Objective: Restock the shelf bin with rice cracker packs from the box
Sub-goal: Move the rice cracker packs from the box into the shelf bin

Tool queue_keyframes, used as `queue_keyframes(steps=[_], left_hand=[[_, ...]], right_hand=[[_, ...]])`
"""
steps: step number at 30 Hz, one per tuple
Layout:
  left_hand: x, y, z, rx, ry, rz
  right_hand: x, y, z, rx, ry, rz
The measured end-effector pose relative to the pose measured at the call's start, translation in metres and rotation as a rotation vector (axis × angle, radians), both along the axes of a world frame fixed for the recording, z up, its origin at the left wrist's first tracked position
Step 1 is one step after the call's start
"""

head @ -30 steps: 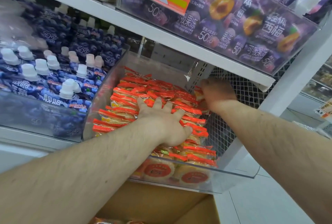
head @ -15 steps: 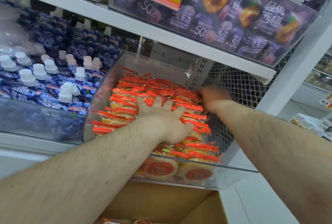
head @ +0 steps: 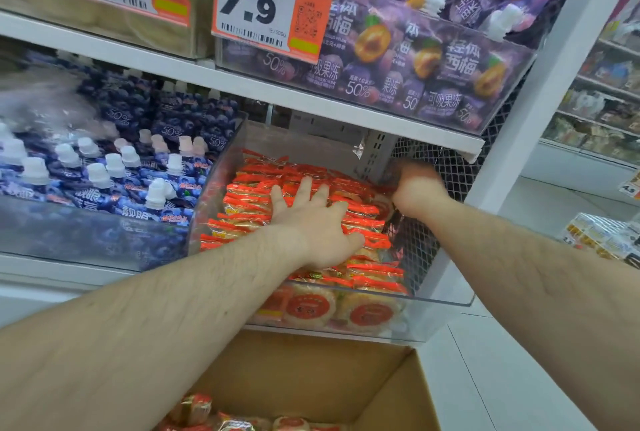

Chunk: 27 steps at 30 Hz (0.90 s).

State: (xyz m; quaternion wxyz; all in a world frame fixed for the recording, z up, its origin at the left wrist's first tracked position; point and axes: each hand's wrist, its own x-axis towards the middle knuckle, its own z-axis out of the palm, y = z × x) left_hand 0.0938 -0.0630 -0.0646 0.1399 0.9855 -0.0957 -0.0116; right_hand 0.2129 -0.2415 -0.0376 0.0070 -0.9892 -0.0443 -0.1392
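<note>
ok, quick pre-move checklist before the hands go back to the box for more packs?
1. Left hand free: ok, flat on the orange-wrapped rice cracker packs, fingers spread.
2. Right hand free: cannot tell, blurred at the bin's back right.
3. Clear plastic shelf bin has room: not ok, packs near rim.
4. Brown cardboard box open below: ok.
5. Stock left in box: ok, packs visible.

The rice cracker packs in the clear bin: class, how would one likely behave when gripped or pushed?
The rice cracker packs have glossy film wrappers, so one would probably slide easily and crinkle. The round crackers seen through the clear bin front look puffed, so likely light yet brittle. The left hand presses flat, which probably spreads the load.
</note>
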Motion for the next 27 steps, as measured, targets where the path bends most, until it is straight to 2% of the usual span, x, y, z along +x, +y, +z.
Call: queue_keyframes(steps=[4,6,11,16,19,22,24,26,27], left_hand=[[-0.034,-0.006,0.012,-0.079,-0.165,-0.029],[-0.052,-0.008,0.013,-0.131,-0.243,-0.062],[-0.101,-0.008,0.003,-0.110,-0.334,-0.120],[-0.138,0.013,-0.021,-0.142,-0.261,-0.168],[-0.153,0.023,-0.045,-0.169,-0.065,-0.145],[-0.161,0.033,-0.079,-0.006,0.209,-0.143],[-0.163,0.039,-0.099,0.110,0.367,-0.169],[-0.163,0.041,-0.111,0.139,0.427,-0.211],[-0.163,0.039,-0.115,0.148,0.436,-0.235]], right_hand=[[-0.056,-0.003,0.012,0.332,-0.114,0.045],[-0.093,0.003,0.011,0.428,-0.202,0.120],[-0.177,0.021,-0.023,0.460,-0.483,0.493],[-0.211,0.039,-0.060,0.515,-0.443,0.674],[-0.225,0.051,-0.093,0.505,-0.353,0.788],[-0.233,0.055,-0.144,0.389,-0.173,0.848],[-0.232,0.051,-0.181,0.211,0.089,0.835],[-0.227,0.048,-0.215,0.011,0.424,0.684],[-0.224,0.044,-0.233,-0.016,0.557,0.578]])
